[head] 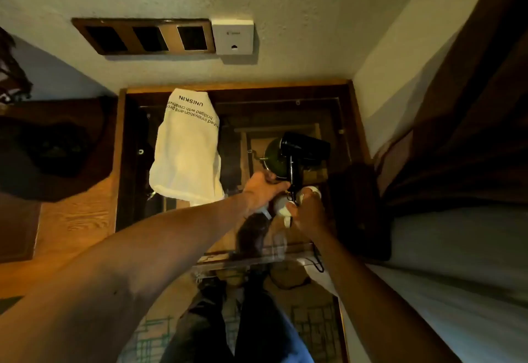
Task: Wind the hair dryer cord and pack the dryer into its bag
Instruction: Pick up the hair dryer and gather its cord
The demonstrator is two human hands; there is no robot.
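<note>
Head view: hands (pixel 281 199) on dryer (pixel 300 152)

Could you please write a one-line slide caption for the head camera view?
Both hands, left hand and right hand, grip a black hair dryer beside a white bag.

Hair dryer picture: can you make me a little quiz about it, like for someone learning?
1. True or false: the black hair dryer is already inside the white cloth bag.
2. Which word is printed on the bag? A) UNISKIN B) DRYER C) HOTEL
3. Fill in: the left hand and the right hand are both at the dryer's ____.

Key
1. False. The dryer is out on the glass tabletop, to the bag's right.
2. A.
3. Handle. Whether either hand is closed on it or the cord is unclear.
</note>
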